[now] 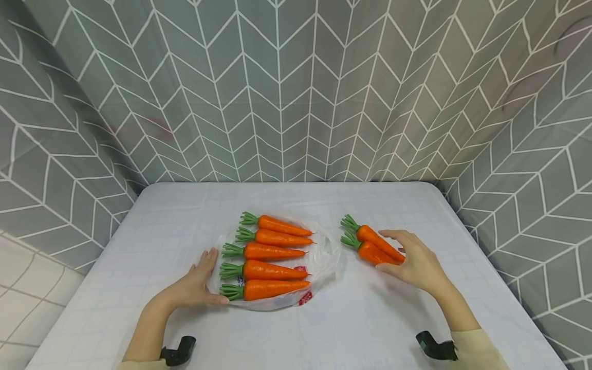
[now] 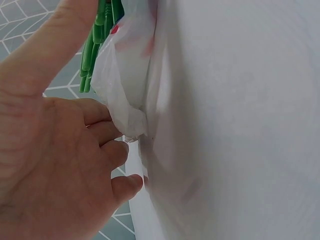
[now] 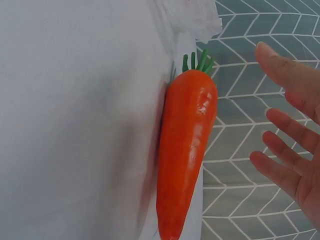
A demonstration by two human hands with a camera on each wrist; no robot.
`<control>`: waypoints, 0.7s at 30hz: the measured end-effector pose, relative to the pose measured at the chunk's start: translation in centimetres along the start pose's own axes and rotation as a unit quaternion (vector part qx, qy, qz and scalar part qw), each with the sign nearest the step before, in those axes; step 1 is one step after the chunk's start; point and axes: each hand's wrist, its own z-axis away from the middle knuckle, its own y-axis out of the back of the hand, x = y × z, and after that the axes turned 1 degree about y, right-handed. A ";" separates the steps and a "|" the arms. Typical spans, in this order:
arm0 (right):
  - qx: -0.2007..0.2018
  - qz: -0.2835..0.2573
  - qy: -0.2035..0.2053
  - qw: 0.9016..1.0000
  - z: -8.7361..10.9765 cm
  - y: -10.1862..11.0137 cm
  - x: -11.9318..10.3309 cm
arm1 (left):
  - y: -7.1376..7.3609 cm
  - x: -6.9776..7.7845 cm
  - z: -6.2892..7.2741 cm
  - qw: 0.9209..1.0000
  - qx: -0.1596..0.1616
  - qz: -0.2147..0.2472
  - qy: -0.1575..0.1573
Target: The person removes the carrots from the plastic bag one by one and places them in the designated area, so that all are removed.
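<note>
Several orange carrots (image 1: 273, 252) with green stem ends lie in a row on a thin clear plastic bag (image 1: 327, 257), tips to the right. My left hand (image 1: 191, 283) rests at the bag's left edge, thumb and fingers spread; in the left wrist view its fingers are beside the crumpled plastic (image 2: 131, 75). Farther right, an upper carrot (image 1: 380, 241) and a lower carrot (image 1: 373, 252) lie side by side on the table. My right hand (image 1: 413, 262) hovers by their tips with fingers apart. The right wrist view shows a gap between that hand (image 3: 295, 125) and one carrot (image 3: 187, 135).
A white cloth covers the table (image 1: 296, 339). Grey patterned curtains (image 1: 296, 92) hang behind it and at both sides. Red print shows on the bag's lower right edge. Pale tiles (image 1: 28, 288) are at the lower left.
</note>
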 end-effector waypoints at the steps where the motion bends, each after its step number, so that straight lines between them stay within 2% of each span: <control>1: 0.005 -0.011 0.009 1.000 -0.1 0.0 -0.1 | 0.0 0.0 0.0 1.000 0.000 0.000 -0.001; 7: 0.010 -0.083 0.032 0.996 -0.7 0.0 -0.9 | 0.0 0.0 0.0 1.000 0.002 0.001 -0.006; 16: -0.006 -0.148 0.037 0.988 -1.2 -0.1 -2.2 | -0.1 -0.1 0.0 1.000 0.003 -0.005 -0.007; 21: -0.022 -0.172 0.055 0.983 -1.4 -0.1 -2.8 | -0.1 0.0 0.0 1.000 0.002 -0.006 -0.005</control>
